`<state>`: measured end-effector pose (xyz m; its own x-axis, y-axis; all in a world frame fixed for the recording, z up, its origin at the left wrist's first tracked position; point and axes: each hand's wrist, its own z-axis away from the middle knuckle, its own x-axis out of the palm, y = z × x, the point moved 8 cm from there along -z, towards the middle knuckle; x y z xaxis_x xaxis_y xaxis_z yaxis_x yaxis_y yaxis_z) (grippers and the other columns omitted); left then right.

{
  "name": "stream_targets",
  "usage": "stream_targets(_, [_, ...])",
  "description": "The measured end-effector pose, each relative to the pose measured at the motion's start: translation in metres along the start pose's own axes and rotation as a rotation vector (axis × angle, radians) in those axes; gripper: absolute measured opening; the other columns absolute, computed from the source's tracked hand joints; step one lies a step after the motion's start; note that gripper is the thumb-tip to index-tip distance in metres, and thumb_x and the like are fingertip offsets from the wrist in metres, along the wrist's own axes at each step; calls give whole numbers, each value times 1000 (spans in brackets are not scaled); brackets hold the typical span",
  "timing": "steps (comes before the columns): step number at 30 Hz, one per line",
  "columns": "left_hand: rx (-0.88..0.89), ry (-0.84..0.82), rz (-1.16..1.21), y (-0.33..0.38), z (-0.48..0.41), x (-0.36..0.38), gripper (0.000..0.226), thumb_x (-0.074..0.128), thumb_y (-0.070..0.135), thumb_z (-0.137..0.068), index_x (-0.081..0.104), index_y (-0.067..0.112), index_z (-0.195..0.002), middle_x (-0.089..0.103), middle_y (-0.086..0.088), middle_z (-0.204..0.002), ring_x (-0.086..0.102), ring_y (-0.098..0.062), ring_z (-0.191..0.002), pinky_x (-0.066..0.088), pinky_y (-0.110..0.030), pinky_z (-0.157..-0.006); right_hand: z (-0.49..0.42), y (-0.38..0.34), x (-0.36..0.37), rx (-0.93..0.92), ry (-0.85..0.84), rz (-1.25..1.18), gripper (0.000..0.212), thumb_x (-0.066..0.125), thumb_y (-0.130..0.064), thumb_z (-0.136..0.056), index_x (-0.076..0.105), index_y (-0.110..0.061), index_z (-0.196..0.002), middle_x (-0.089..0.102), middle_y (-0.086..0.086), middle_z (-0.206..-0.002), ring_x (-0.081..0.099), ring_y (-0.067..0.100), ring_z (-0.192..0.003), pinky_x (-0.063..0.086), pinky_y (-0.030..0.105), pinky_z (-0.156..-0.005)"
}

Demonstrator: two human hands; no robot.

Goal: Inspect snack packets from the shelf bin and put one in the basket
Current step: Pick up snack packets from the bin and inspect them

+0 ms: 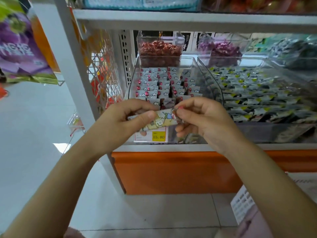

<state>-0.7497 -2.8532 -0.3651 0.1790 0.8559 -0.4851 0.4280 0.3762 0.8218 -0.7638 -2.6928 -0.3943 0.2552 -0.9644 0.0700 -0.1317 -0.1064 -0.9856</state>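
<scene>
Up close, left hand [127,115] curled round the left end of a packet [163,121], right hand [202,117] pinching its right end, just before the front edge of a clear bin [133,83] on a white shelf [137,148]. Pale tiled floor [34,126] below, orange base [171,172] under the shelf. Rows of like packets [154,83] in the bin, price tag [158,136] on its front; second bin [231,60] alongside, right.

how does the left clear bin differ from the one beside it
The left bin holds red-marked packets; the right bin holds dark and yellow-green marked packets. The left bin has a yellow price tag on its front; none shows on the right bin. The left hand and right hand hold a snack packet before the left bin, not the right bin. Both are clear plastic, side by side.
</scene>
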Motion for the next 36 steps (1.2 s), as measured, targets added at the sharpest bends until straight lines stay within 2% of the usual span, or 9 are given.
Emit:
stream_targets(3, [-69, 0, 73, -6, 0, 1, 33, 59, 40, -73, 65, 25, -101, 68, 19, -87, 65, 0, -65, 48, -13, -50, 5, 9, -9, 39, 32, -25, 15, 64, -11, -74, 61, -4, -87, 70, 8, -72, 69, 24, -59, 55, 25, -50])
stream_targets(8, [-229, 7, 382, -28, 2, 2, 33, 60, 28, -74, 65, 16, -104, 74, -2, -94, 71, -18, -87, 56, -18, -65, 4, 18, -22, 75, 64, -16, 5, 60, -2, -81, 58, -2, -85, 71, 9, -72, 71, 32, -67, 55, 24, -50])
stream_targets(13, [-295, 35, 523, -35, 1, 7, 41, 54, 27, -80, 63, -3, -107, 69, -20, -104, 69, -22, -94, 55, -16, -65, 6, 14, -27, 61, 46, -49, 11, 61, -3, -74, 59, -3, -85, 69, 7, -72, 71, 34, -72, 56, 23, -52])
stream_targets(17, [-294, 83, 504, -35, 2, 7, 34, 49, 30, -83, 67, 8, -102, 74, -9, -96, 71, -16, -80, 54, -16, -55, 9, 13, -27, 61, 36, -64, 12, 60, 3, -77, 60, -4, -87, 70, 8, -75, 71, 35, -74, 56, 23, -53])
stream_targets(21, [-306, 131, 560, -36, 3, 7, 30, 47, 21, -89, 64, -1, -101, 70, -8, -69, 63, -8, -54, 48, -15, -46, 11, 8, -29, 17, 79, -20, 15, 56, 9, -83, 60, -6, -87, 67, 2, -70, 72, 32, -71, 56, 25, -51])
stream_targets(26, [-419, 147, 754, -40, 6, 12, 21, 46, 8, -92, 61, 1, -104, 71, -16, -81, 67, -16, -55, 52, -18, -46, 12, -2, -29, -87, 125, 177, 19, 54, 7, -88, 58, -11, -85, 61, 3, -76, 71, 23, -64, 55, 25, -48])
stream_targets(30, [-386, 94, 687, -34, 7, 15, 33, 59, 28, -77, 63, 6, -101, 71, -13, -80, 67, -17, -60, 54, -19, -50, 15, -9, -25, -151, 119, 290, 25, 53, 9, -88, 57, -15, -82, 62, 2, -76, 68, 17, -63, 56, 26, -52])
stream_targets(33, [-340, 84, 533, -36, 11, 14, 31, 60, 31, -73, 66, 10, -95, 72, -10, -84, 69, -19, -73, 54, -18, -57, 15, -8, -24, -129, 99, 286, 26, 54, 12, -85, 56, -13, -78, 63, 7, -87, 70, 17, -68, 56, 24, -59])
stream_targets(36, [-351, 46, 447, -40, 14, 15, 40, 60, 26, -73, 64, 13, -110, 72, -9, -101, 70, -23, -92, 56, -21, -69, 15, 4, -23, -25, 56, 155, 14, 56, 5, -83, 56, -8, -78, 62, 19, -101, 69, 28, -82, 58, 31, -65])
